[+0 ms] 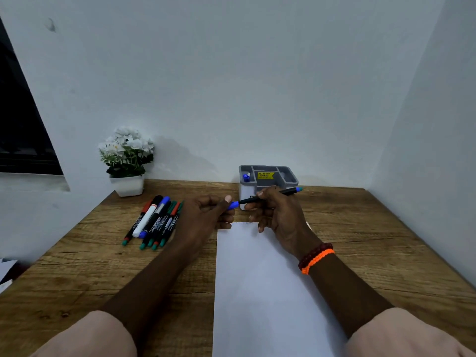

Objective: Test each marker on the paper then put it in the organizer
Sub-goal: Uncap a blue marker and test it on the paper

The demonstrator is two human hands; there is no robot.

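Both hands meet over the far edge of the paper (260, 279), just in front of the organizer (268, 176), and share one blue-capped marker (268, 197). The right hand (278, 215) grips the black barrel, its fingers curled round it, with the blue tail end sticking out past them toward the right. The left hand (206, 215) pinches the blue cap (234, 204) between thumb and forefinger. The marker lies nearly level between the two hands. That split grip suits pulling the cap off or pushing it back on; which of the two cannot be told, and the sheet near the fingers shows no clear test mark.

The paper lies lengthwise under the right wrist, so the tip can drop onto it with little travel. The organizer stands just beyond the fingertips, against the wall, within easy reach. One blue-capped marker (246, 177) already stands upright in its left compartment.

The untested markers (154, 220) lie in a loose fan to the left of the left hand, beside its knuckles, tails toward the person. They are close enough for that hand to fetch the next one. A potted white flower (126, 161) sits at the far left corner of the wooden worktop (373, 240), well clear of the fingers.
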